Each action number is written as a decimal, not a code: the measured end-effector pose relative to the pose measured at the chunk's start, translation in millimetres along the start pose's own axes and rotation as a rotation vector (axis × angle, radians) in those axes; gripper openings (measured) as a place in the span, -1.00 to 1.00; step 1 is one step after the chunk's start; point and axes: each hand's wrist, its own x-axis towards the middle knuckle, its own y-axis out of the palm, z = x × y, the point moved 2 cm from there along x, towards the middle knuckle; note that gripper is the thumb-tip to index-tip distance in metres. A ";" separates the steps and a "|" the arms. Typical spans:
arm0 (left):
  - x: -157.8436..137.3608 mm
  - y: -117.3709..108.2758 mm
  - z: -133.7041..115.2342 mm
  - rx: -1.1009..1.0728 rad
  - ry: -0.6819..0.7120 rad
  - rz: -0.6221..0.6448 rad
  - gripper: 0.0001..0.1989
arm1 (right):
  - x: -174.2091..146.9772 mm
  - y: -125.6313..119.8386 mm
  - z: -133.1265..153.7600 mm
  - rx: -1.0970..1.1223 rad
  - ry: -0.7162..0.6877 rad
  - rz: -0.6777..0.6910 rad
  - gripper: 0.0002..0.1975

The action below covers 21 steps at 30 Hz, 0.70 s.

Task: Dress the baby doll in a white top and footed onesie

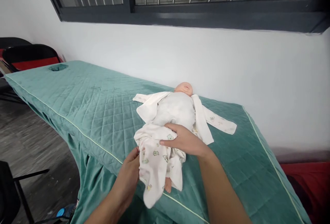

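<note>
The garment [154, 177] is green-printed white, the cover [110, 114] diamond-patterned green.

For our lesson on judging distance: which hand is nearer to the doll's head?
Right. The right hand is on the printed cloth, below the doll's head in view; the left hand is at the cloth's left edge, farther down.

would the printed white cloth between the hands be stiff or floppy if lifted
Probably floppy: the printed white cloth bunches into soft folds. Likely light, as it looks thin. It may trail when lifted, since its lower end looks limp.
</note>
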 end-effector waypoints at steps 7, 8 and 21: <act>51.2 -18.2 -9.0 0.047 0.073 0.052 -0.50 | 0.7 -5.2 -3.6 -0.167 0.024 -0.140 -0.79; 57.3 -19.5 -9.9 0.077 0.090 0.060 -0.53 | 0.6 -5.1 -3.6 -0.180 0.024 -0.154 -0.81; 100.7 -11.0 -23.3 0.308 0.324 0.067 -0.65 | 5.6 -5.7 -19.5 -0.189 0.175 -0.338 -0.88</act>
